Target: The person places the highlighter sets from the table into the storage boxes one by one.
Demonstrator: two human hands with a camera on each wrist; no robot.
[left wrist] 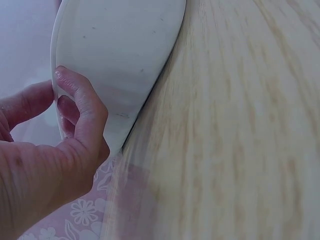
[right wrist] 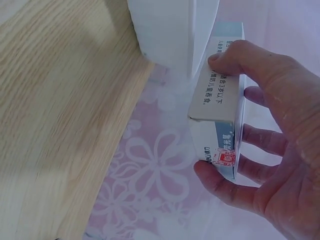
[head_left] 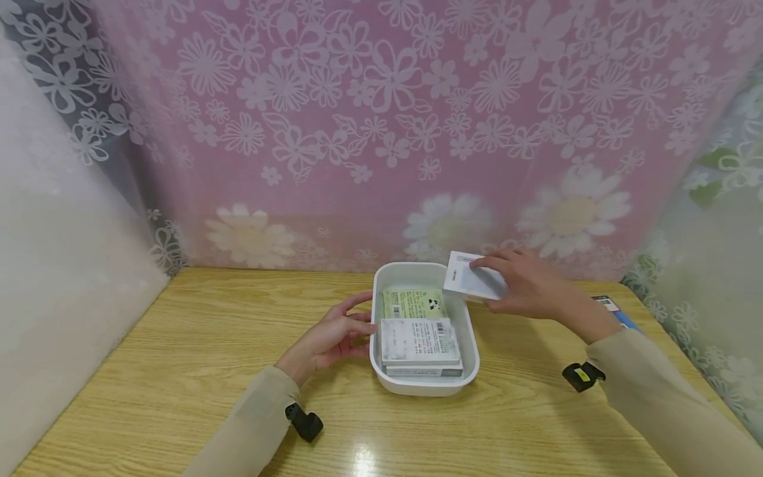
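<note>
A white plastic basin (head_left: 426, 388) with rounded corners stands on the wooden table. My left hand (head_left: 336, 334) pinches its left rim, thumb on one side and bent fingers against the outer wall (left wrist: 120, 45) in the left wrist view. A white box (head_left: 461, 279) is in my right hand (head_left: 527, 285), tilted above the basin's back right rim. The right wrist view shows that box (right wrist: 212, 97) with printed characters and a blue-grey end, gripped between thumb and fingers. Inside the basin lie a green box with a panda (head_left: 411, 303) and stacked white boxes (head_left: 417, 341).
A blue item with a white and red label (head_left: 616, 311) lies on the table at the right, partly hidden behind my right wrist. Pink floral curtain (head_left: 357, 132) hangs along the table's back edge, with pale sheets at both sides.
</note>
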